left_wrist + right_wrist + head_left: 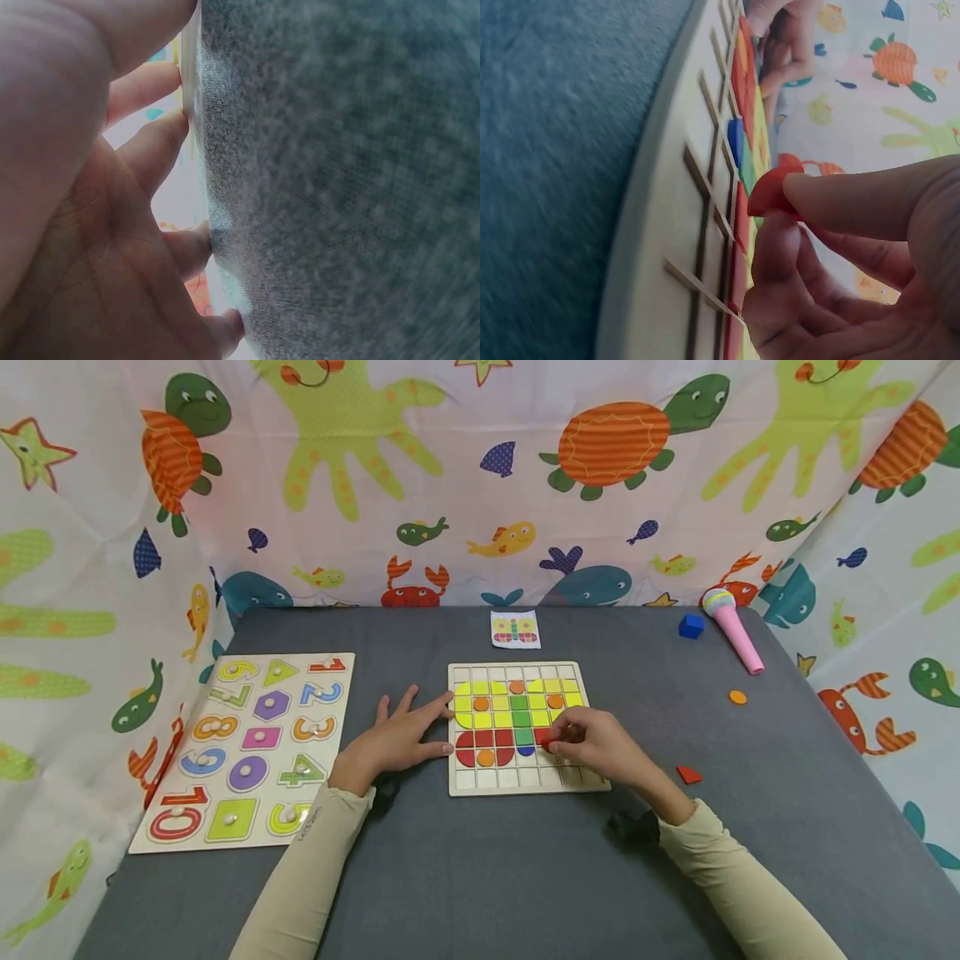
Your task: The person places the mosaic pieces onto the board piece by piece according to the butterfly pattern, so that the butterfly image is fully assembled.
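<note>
A light wooden grid board [487, 783] lies on the grey table, with yellow, orange, green, red and blue pieces set in its cells. At its left edge my left hand [397, 735] rests with spread fingers; the thumb and fingertips touch the rim. In the right wrist view, thumb and index finger of my right hand [855, 255] pinch a red piece [775, 193] with a curved edge, held just above the board. From the head camera the right hand [603, 745] is over the board's right side and partly hides that piece and some cells.
A number puzzle board [168, 839] with knobbed pieces lies left. Behind the grid is a small picture card [515, 629]. To the right are a blue cube [691, 626], a pink toy microphone [737, 631], an orange disc [738, 697] and a loose red piece [688, 774].
</note>
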A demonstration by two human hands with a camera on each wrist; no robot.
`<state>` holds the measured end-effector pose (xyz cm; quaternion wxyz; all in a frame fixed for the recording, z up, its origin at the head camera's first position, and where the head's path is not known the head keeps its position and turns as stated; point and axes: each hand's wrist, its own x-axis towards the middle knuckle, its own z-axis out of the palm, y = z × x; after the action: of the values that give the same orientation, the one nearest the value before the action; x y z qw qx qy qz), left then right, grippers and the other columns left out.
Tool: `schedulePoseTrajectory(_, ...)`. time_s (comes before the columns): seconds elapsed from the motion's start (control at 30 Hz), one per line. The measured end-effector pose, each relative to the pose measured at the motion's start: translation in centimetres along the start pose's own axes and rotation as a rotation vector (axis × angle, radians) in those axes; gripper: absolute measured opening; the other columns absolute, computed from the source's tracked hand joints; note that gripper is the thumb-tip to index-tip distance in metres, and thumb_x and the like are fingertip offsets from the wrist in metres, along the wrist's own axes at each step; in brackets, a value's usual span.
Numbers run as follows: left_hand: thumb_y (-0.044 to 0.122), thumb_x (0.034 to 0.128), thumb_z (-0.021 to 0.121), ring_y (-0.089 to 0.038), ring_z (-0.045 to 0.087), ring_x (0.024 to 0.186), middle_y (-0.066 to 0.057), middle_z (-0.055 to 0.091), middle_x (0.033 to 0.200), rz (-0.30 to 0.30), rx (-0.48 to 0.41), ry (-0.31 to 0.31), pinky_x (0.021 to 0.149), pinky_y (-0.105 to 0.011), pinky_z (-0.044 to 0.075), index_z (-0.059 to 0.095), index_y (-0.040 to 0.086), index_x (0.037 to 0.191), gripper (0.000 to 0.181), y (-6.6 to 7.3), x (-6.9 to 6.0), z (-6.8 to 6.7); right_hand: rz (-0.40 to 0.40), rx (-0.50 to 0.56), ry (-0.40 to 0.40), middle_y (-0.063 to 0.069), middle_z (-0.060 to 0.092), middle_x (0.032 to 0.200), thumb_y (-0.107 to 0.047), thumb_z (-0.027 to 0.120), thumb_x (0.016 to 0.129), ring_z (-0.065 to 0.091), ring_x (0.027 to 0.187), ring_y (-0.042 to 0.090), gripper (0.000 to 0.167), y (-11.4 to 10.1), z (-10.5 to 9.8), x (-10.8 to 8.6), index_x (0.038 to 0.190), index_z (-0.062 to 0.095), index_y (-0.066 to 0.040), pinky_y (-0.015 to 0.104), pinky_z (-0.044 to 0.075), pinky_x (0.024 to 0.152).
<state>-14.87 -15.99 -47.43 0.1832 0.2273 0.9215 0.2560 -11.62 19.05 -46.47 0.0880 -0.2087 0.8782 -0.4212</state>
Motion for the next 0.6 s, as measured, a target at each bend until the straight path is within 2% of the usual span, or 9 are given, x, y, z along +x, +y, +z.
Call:
schedulePoseTrajectory(0.1,0.038,0.1029,0.075,-0.043,-0.004,0.163,-0.001,0.054,0.160,-0.002,0.000,0.000,0.122,-0.068,-0.015,0.028,0.017,0.172,0.086,-0.01,-0.04,0.05,-0.005,-0.024,-0.016,-0.002,0.066,0.085,-0.005,0.081,0.095,0.059,0.077,0.019,0.006,0.11,0.39,0.02,0.097,0.076,-0.007,0.030,0.051,0.068)
schedulePoseTrajectory(0.2,0.039,0.1031,0.074,-0.043,-0.004,0.163,0.001,0.053,0.160,-0.006,0.011,0.000,0.122,-0.068,-0.015,0.027,0.019,0.172,0.086,0.19,-0.10,-0.12,-0.027,-0.090,-0.026,-0.004,0.065,0.081,-0.004,0.080,0.095,0.058,0.074,0.017,0.005,0.21,0.50,0.08,0.094,0.076,-0.007,0.030,0.050,0.066)
schedulePoseTrajectory(0.37,0.039,0.1037,0.073,-0.042,-0.004,0.163,0.002,0.053,0.160,-0.014,0.015,-0.008,0.122,-0.068,-0.016,0.026,0.019,0.173,0.086,0.37,-0.09,-0.29,-0.094,-0.218,-0.002,-0.005,0.064,0.083,-0.005,0.081,0.095,0.056,0.076,0.015,0.005,0.38,0.68,0.28,0.093,0.078,-0.008,0.032,0.050,0.067)
schedulePoseTrajectory(0.6,0.038,0.1029,0.075,-0.044,-0.004,0.163,0.000,0.054,0.160,-0.009,0.015,-0.006,0.121,-0.070,-0.015,0.028,0.018,0.172,0.086,0.44,-0.17,-0.16,-0.122,-0.287,0.028,-0.003,0.059,0.085,-0.004,0.084,0.092,0.052,0.078,0.015,0.010,0.46,1.03,0.06,0.090,0.076,-0.010,0.033,0.048,0.066)
